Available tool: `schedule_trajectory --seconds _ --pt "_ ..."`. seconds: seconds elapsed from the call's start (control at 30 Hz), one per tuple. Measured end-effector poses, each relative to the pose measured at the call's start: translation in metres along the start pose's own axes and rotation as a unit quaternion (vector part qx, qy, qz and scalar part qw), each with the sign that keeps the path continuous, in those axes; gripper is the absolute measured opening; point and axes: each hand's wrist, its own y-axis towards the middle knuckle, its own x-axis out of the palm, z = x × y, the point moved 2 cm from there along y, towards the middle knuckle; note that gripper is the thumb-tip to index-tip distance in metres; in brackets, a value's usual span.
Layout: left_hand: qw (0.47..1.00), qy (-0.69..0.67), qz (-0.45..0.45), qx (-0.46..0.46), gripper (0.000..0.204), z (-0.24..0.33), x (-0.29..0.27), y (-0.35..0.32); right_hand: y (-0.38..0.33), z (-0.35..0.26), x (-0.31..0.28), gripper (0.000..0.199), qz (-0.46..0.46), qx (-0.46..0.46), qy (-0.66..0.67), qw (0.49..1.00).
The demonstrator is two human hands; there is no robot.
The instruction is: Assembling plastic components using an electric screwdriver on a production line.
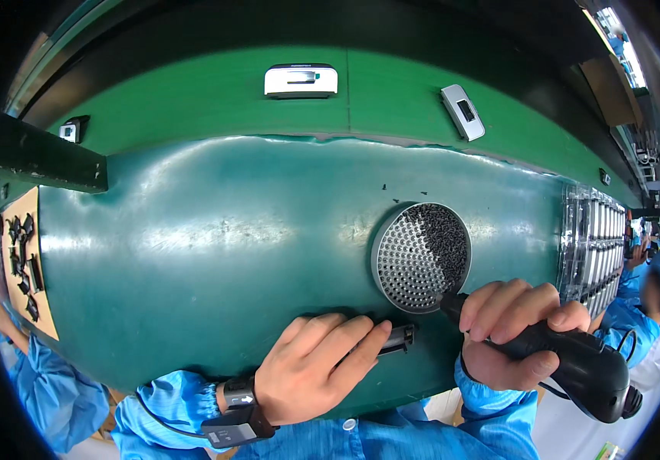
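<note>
Right hand [510, 337]: four o'clock, gripping black screwdriver [584, 369].
Left hand [316, 369]: six o'clock, over slim part [400, 338]; closure unclear.
Slim part: likely light, stiff; hold ends.

Your left hand [311, 372] arches, back upward, at lower centre; your right hand [514, 333], lower right, curls its fingers [491, 303] closed.

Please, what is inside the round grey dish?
Many small dark pieces fill the right part of the dish; its dotted bottom shows at left. The bottom beneath the pieces is covered.
</note>
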Motion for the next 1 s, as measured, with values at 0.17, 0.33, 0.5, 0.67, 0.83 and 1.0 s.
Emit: schedule_trajectory --seconds 0.17,0.33,0.5,0.67,0.83,1.0 --pt "1.000 -0.019 0.003 -0.010 0.049 0.006 -0.007 -0.004 -0.001 -0.005 0.004 0.046 -0.041 0.002 -0.003 0.999" --pt "0.999 -0.043 0.006 -0.023 0.047 0.007 -0.010 -0.011 -0.003 -0.037 0.011 0.046 0.029 -0.022 0.026 0.999" --pt "0.998 -0.053 0.012 -0.028 0.048 0.007 -0.008 -0.014 -0.027 -0.049 0.018 0.042 -0.045 -0.065 0.047 0.996" --pt "0.998 -0.055 0.008 -0.038 0.051 0.008 -0.007 -0.012 -0.032 -0.039 0.020 0.045 -0.091 -0.067 0.029 0.993" --pt "0.998 -0.060 0.015 -0.033 0.051 0.008 -0.003 -0.008 -0.030 -0.033 0.015 0.048 -0.098 -0.071 0.027 0.992" --pt "0.997 -0.064 0.012 -0.031 0.051 0.006 -0.001 -0.008 -0.031 -0.021 0.016 0.047 -0.095 -0.075 0.047 0.991"
